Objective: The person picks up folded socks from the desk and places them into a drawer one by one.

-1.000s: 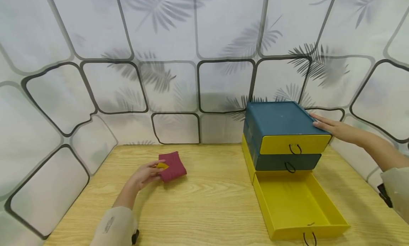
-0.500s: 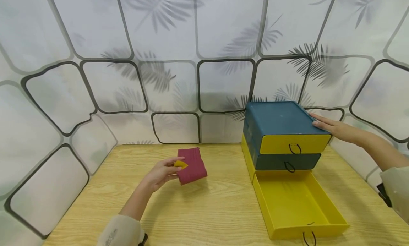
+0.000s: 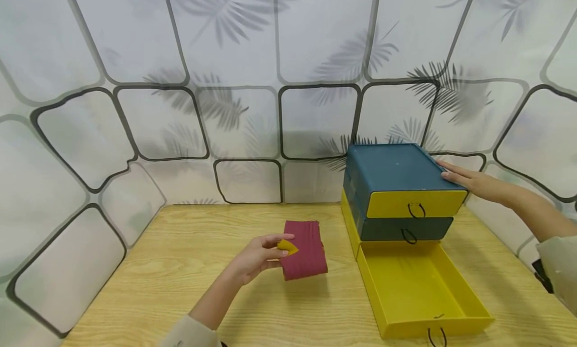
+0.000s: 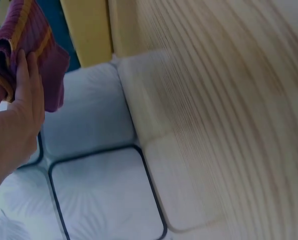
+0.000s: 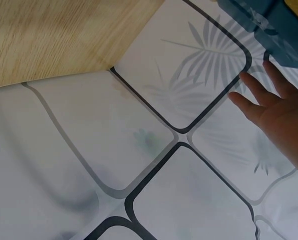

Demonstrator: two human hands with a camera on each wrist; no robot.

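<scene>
Maroon folded cloth [image 3: 304,250], one, pinched in left hand [image 3: 257,259] above wooden table [image 3: 149,282], just left of drawer unit [image 3: 396,179] | three drawers, bottom yellow drawer [image 3: 416,287] pulled out | right hand [image 3: 473,182] flat, fingers straight, against unit's side.

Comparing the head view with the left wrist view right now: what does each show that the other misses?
Only the head view shows the right hand resting flat on the side of the blue drawer unit, the open bottom drawer pulled out and bare inside, the two closed drawers above it, and the wooden table.

Only the left wrist view shows the cloth's folded layers with their yellow edging close up, fingers curled round them.

Both show the left hand gripping the maroon cloth, and the patterned backdrop.
</scene>
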